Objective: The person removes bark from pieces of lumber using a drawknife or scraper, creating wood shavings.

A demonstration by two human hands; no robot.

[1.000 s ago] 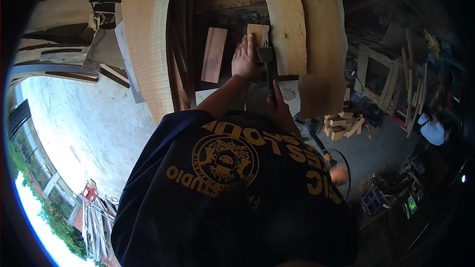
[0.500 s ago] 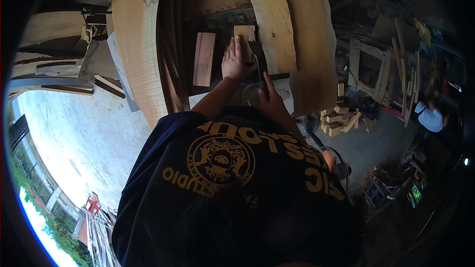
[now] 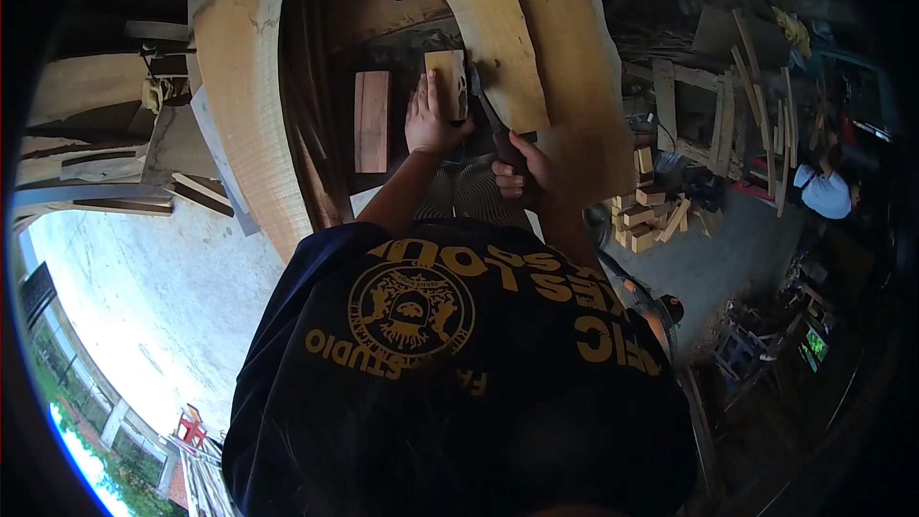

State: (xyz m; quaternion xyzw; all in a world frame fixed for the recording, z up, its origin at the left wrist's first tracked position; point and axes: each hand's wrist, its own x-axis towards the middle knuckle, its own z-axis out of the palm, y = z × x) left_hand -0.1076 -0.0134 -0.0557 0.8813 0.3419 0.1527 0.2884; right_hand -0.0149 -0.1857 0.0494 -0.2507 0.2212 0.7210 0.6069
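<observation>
A pale yellow wooden block (image 3: 441,74) lies on the dark work surface between large slabs. Its right edge has a ragged dark patch. My left hand (image 3: 431,126) presses on the block's near left part, with a finger stretched along its top. My right hand (image 3: 525,170) is wrapped round the dark handle of a long tool (image 3: 494,122). The narrow greyish end of this tool points away from me, close to the block's right side; its exact kind I cannot tell. Left of my left hand lies a reddish-brown wooden block (image 3: 371,122).
A long live-edge slab (image 3: 244,67) stands on the left, and two more slabs (image 3: 498,24) lie on the right. Small wood blocks (image 3: 643,215) are piled on the floor at right. Another person (image 3: 828,193) is at far right, near upright wood strips (image 3: 756,86).
My right hand has closed round the tool's handle, and the tool has moved off the block to its right side. My left hand stays on the block. The whole view has shifted slightly.
</observation>
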